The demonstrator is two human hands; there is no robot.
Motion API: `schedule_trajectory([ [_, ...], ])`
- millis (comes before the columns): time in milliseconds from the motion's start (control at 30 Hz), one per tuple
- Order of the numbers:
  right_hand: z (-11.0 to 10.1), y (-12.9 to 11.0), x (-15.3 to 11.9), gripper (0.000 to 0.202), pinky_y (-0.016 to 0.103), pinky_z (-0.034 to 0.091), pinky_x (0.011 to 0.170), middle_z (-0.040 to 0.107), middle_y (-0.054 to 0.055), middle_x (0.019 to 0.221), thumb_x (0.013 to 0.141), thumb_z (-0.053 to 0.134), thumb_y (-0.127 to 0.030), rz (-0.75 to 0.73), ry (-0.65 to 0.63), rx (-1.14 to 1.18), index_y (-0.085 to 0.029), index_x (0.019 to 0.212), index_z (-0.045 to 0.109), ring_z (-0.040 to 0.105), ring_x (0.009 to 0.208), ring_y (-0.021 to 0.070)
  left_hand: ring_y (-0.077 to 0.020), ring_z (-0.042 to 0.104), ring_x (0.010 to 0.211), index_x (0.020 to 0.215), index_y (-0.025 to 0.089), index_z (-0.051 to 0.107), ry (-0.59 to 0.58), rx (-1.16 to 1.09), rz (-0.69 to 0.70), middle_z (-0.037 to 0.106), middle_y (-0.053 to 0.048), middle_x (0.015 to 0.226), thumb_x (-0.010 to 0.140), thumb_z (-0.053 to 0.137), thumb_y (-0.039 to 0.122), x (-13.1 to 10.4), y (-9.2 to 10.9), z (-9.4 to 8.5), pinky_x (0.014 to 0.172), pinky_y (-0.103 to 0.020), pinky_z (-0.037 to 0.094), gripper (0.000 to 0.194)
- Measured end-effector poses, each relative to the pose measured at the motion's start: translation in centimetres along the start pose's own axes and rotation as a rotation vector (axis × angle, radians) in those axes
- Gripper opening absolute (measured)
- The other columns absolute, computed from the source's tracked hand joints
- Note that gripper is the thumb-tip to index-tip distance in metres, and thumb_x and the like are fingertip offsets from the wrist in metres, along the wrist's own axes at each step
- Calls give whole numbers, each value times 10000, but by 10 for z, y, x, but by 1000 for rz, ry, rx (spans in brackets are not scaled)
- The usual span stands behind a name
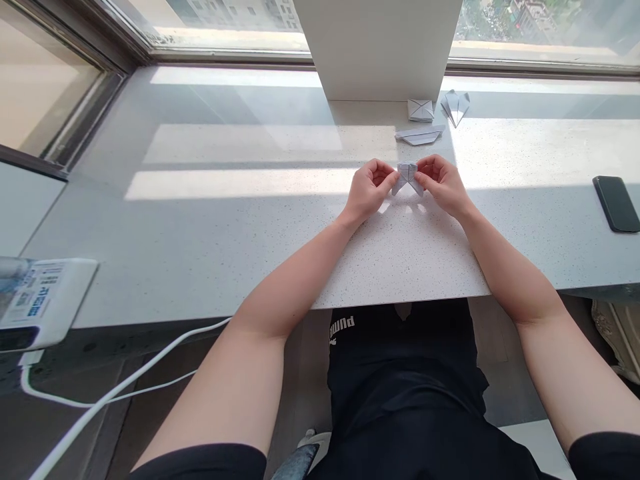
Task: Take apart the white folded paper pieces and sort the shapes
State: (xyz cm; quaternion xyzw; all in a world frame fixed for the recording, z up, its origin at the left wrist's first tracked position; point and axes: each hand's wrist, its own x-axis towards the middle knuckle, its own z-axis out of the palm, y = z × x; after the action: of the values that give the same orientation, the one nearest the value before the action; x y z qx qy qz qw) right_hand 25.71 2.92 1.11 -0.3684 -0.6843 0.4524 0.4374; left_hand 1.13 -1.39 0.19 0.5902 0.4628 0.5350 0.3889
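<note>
A small folded white paper piece (409, 175) with two pointed lower flaps is held just above the speckled white counter (225, 247). My left hand (371, 188) pinches its left side between thumb and fingers. On its right side, my right hand (443, 183) grips it the same way. Beyond my hands lie a flat boat-shaped paper fold (420, 135), a square paper fold with crossed creases (421, 110) and a fan-like pointed paper fold (455, 107).
A black phone (617, 204) lies at the far right. At the left edge sits a white device (47, 300) with a white cable (115, 392) running from it past the counter's front edge. A white pillar (380, 50) stands behind the paper folds, between windows.
</note>
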Motion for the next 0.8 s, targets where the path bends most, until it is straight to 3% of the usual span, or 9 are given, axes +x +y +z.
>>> schedule_trajectory([
  [133, -50, 12, 14, 585, 437, 695, 851, 743, 17, 985, 998, 993, -833, -1, 78, -83, -327, 1149, 742, 754, 939, 237, -246, 869, 1024, 1059, 269, 726, 46, 96, 53, 886, -78, 1098, 1105, 979, 621, -2, 6, 3, 866, -367, 716, 436],
  [267, -109, 30, 35, 525, 416, 664, 742, 686, 9, 899, 955, 1030, -694, 105, 266, -190, -307, 1050, 687, 690, 794, 216, -217, 874, 1054, 1119, 255, 726, 31, 142, 50, 898, -89, 1163, 1166, 891, 362, -1, 9, 8, 800, -297, 707, 203],
  [367, -137, 41, 57, 417, 459, 709, 843, 673, 16, 891, 963, 1008, -530, 130, 337, -344, -296, 1010, 665, 742, 862, 252, -206, 878, 1066, 1133, 250, 718, 34, 154, 45, 904, -93, 1174, 1184, 838, 246, 0, 9, 10, 806, -285, 711, 130],
  [467, -151, 43, 80, 270, 500, 716, 1031, 724, 47, 948, 981, 952, -305, 186, 363, -545, -277, 987, 683, 775, 992, 276, -202, 879, 1058, 1134, 246, 716, 50, 152, 39, 902, -91, 1168, 1190, 835, 224, 0, 10, 10, 816, -291, 713, 133],
  [600, -152, 31, 98, 297, 389, 658, 1030, 770, 68, 984, 1009, 838, -42, 336, 409, -642, -280, 958, 668, 659, 933, 194, -205, 879, 1058, 1129, 248, 708, 61, 159, 25, 898, -84, 1164, 1195, 834, 220, 0, 10, 11, 825, -301, 710, 145],
  [700, -148, 21, 98, 318, 371, 648, 1011, 790, 77, 1018, 1004, 834, 16, 366, 449, -678, -264, 1001, 684, 666, 928, 189, -209, 881, 1071, 1126, 247, 707, 61, 170, 20, 899, -85, 1161, 1196, 833, 208, 1, 11, 13, 843, -306, 711, 149],
  [800, -145, 19, 95, 273, 461, 683, 1120, 845, 112, 1091, 993, 832, 18, 348, 446, -729, -202, 1141, 767, 786, 1067, 263, -214, 883, 1073, 1122, 243, 707, 57, 172, 26, 901, -92, 1156, 1194, 837, 195, 1, 11, 14, 852, -313, 710, 156],
])
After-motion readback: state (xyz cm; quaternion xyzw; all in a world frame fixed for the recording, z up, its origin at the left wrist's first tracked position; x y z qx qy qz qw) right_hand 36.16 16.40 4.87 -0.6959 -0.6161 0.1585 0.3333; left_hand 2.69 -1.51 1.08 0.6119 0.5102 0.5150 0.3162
